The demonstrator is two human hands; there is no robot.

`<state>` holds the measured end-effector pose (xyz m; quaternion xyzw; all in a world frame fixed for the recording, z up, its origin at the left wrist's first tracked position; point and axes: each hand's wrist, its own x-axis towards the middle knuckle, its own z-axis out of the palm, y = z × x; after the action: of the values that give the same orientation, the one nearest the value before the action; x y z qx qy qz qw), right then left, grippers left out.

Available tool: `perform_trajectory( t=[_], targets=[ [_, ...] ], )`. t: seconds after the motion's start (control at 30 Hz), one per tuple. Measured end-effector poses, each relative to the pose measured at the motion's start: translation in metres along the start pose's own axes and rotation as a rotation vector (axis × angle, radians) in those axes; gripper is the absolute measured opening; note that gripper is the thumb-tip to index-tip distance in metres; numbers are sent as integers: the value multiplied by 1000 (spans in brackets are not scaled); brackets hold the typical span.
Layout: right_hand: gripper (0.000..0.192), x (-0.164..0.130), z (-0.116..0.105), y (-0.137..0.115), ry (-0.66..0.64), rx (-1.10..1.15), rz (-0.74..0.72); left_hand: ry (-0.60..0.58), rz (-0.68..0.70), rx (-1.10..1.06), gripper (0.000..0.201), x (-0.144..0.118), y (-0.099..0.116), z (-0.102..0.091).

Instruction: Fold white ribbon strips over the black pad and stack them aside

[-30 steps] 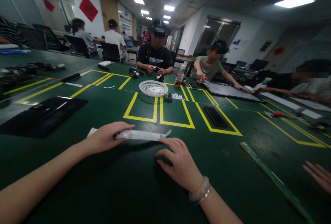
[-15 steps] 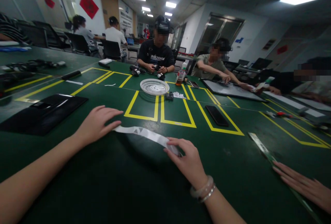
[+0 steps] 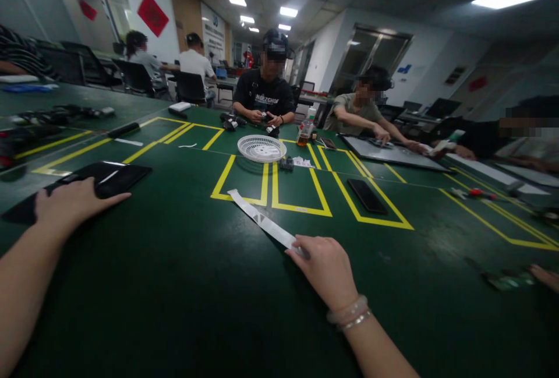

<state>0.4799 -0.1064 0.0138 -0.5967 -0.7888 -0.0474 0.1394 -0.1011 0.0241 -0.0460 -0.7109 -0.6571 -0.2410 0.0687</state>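
Note:
Between the thumb and fingers of my right hand [image 3: 325,264] is one end of a white paper strip [image 3: 266,223] with grey printed marks. Its free end points away to the left, by the yellow tape lines. My left hand [image 3: 76,206] is over the near edge of a flat black pouch [image 3: 124,177] at the left, thumb stretched out to the right and fingers apart. Whether its fingertips touch the pouch is hard to see.
Beyond the strip stands a white round basket [image 3: 262,149] on the green table [image 3: 196,285]. A black phone [image 3: 367,195] lies to the right. A bottle [image 3: 304,132] stands farther back. Co-workers sit across the table; another person's hand [image 3: 545,278] shows at the right edge.
My left hand has let go of the strip's left end and moved left to the black pouch. The strip now slants away from my right hand. The other person's hand at right has drawn back.

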Motion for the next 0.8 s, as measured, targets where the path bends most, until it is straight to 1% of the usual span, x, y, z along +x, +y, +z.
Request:
perform_trajectory(
  t=[0.07, 0.1, 0.13, 0.2, 0.23, 0.3, 0.37, 0.43, 0.47, 0.53, 0.6, 0.67, 0.73, 0.8],
  targets=[
    [7, 0, -1, -1, -32, -35, 10, 21, -224, 143, 88, 1, 10, -2],
    [7, -1, -1, -1, -37, -50, 13, 35, -295, 205, 96, 1, 17, -4],
    [6, -1, 0, -1, -32, -62, 13, 16, -291, 228, 102, 3, 25, -5],
    [6, -1, 2, 1, 12, -75, 4, -52, -184, 232, 105, 6, 44, -7],
    [6, -1, 3, 2, 50, -72, -5, -92, -109, 220, 102, 7, 56, -6],
    [8, 0, 4, 6, 165, -48, -22, -179, 46, 176, 93, 10, 85, -3],
    [12, 1, 4, 10, 321, -10, -23, -238, 187, 118, 84, 9, 119, 1],
    [16, 1, 1, 12, 481, 37, -13, -285, 324, 55, 80, 4, 156, 5],
    [16, 1, -1, 12, 549, 62, -11, -318, 400, 14, 78, -1, 175, 5],
    [16, 1, -5, 10, 640, 112, -28, -390, 552, -86, 77, -14, 211, 6],
    [15, -1, -6, 6, 685, 158, -65, -456, 679, -190, 79, -28, 243, 7],
    [15, -3, -5, 1, 694, 206, -116, -483, 762, -267, 80, -41, 268, 10],
    [17, -5, -3, -4, 677, 252, -175, -466, 835, -305, 77, -52, 284, 13],
    [18, -6, -1, -8, 646, 294, -230, -394, 919, -311, 68, -59, 291, 15]
  ],
)
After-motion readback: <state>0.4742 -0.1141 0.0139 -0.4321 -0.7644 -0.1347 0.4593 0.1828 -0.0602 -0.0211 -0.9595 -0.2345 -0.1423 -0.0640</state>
